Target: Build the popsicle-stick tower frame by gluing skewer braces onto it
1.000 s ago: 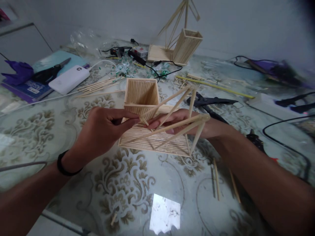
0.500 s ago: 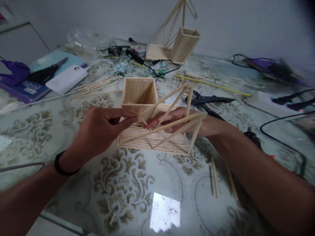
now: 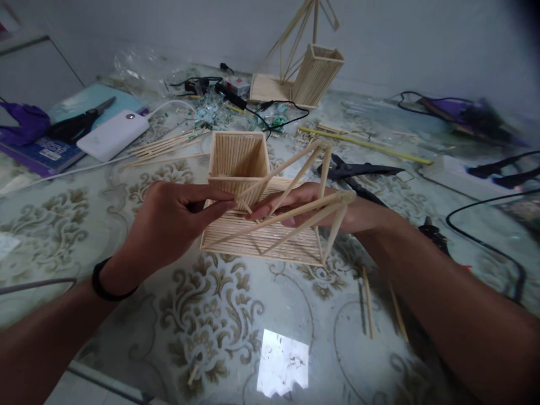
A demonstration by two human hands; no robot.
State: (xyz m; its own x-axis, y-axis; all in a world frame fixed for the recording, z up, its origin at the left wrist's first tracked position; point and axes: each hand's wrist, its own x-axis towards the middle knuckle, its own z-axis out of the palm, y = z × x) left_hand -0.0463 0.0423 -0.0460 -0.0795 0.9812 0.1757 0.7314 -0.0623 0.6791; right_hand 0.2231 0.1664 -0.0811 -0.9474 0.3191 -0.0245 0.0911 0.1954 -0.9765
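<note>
The left hand (image 3: 175,222) pinches a little stick (image 3: 244,206), thumb and finger closed on its end, maybe to keep it still. The right hand (image 3: 307,194) reaches in under the slanted sticks (image 3: 291,160), fingertips near the other end; I can't tell if they squeeze it. The little stick is over the flat base (image 3: 295,251), just in front of the box (image 3: 228,157). Another stick model (image 3: 318,76) stands far back, perhaps for more room. Since a second ago the view slid a bit, but both hands look the same
</note>
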